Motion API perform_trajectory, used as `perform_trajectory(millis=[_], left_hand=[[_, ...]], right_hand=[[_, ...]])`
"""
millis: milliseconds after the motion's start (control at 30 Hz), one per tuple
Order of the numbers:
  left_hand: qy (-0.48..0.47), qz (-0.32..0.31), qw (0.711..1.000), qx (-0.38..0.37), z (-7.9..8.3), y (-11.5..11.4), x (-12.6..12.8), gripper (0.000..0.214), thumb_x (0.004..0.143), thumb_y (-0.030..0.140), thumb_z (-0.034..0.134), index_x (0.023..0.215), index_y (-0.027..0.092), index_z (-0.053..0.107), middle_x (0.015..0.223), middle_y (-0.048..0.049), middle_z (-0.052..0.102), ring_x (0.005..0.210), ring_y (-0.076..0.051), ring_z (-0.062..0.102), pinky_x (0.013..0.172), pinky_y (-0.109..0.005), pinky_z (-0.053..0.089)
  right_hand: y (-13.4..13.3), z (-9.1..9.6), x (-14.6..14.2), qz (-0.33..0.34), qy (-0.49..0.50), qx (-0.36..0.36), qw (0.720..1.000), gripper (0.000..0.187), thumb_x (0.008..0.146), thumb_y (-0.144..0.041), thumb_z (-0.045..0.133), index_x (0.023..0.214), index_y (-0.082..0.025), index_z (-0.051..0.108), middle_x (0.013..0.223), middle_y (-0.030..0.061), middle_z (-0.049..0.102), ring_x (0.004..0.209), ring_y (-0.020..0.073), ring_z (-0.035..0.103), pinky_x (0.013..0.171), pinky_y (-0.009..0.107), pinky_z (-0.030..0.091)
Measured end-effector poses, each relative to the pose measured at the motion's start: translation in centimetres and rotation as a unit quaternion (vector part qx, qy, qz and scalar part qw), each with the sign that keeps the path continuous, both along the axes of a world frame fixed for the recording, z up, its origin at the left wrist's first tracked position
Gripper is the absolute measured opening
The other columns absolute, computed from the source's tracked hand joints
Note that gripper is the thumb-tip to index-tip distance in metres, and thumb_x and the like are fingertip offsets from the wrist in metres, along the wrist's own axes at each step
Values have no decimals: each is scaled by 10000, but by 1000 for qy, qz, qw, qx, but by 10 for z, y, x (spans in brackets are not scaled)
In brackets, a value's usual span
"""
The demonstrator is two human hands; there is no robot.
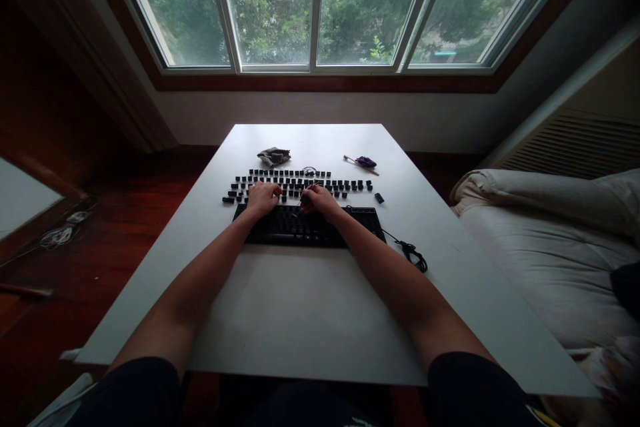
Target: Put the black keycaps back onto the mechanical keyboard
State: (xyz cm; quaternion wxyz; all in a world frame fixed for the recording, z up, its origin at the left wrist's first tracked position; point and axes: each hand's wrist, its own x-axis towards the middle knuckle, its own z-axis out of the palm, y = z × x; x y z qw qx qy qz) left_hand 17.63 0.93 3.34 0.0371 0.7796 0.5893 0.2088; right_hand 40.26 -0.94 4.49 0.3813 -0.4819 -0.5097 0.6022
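A black keyboard (300, 235) lies across the middle of the white table, with many of its keycaps off. Loose black keycaps (354, 185) stand in rows just beyond it. My left hand (263, 199) is over the keyboard's far left edge, fingers curled together among the keycaps; whatever is between the fingertips is too small to make out. My right hand (319, 201) is above the keyboard's middle, fingers closed on a thin wire keycap puller (296, 214) that points down towards the keys.
A crumpled grey cloth (274, 157) lies at the back left of the white table (280, 307). Behind the keycaps at right are a thin brush (353, 160) and a purple item (367, 162). One larger keycap (379, 198) sits apart. The coiled cable (414, 256) rests at right.
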Motion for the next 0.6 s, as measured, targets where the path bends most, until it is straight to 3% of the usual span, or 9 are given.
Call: perform_trajectory(millis=[333, 500, 600], left_hand=[[-19, 4, 1000, 8, -1, -3, -3, 238, 768, 163, 633, 937, 279, 754, 1011, -30, 762, 1032, -302, 570, 901, -445, 389], [-38, -16, 998, 41, 3, -15, -2, 202, 859, 196, 591, 955, 267, 754, 1032, -57, 748, 1032, -300, 577, 922, -451, 401], [-52, -48, 996, 52, 3, -24, -1, 190, 903, 224, 567, 953, 258, 747, 1010, -60, 740, 1001, -283, 582, 933, -444, 419]], right_hand=[[0, 0, 0, -3, 5, -4, 1000, 131, 997, -230, 543, 872, -192, 552, 631, 10, 686, 506, 156, 677, 466, 234, 553], [1, -1, 1, 11, 14, 4, 1000, 144, 1004, -284, 570, 899, -187, 552, 658, 7, 675, 509, 141, 674, 462, 219, 548], [0, 2, 4, 53, 24, 12, 998, 93, 973, -257, 619, 959, -188, 557, 703, -5, 669, 538, 130, 679, 490, 217, 560]])
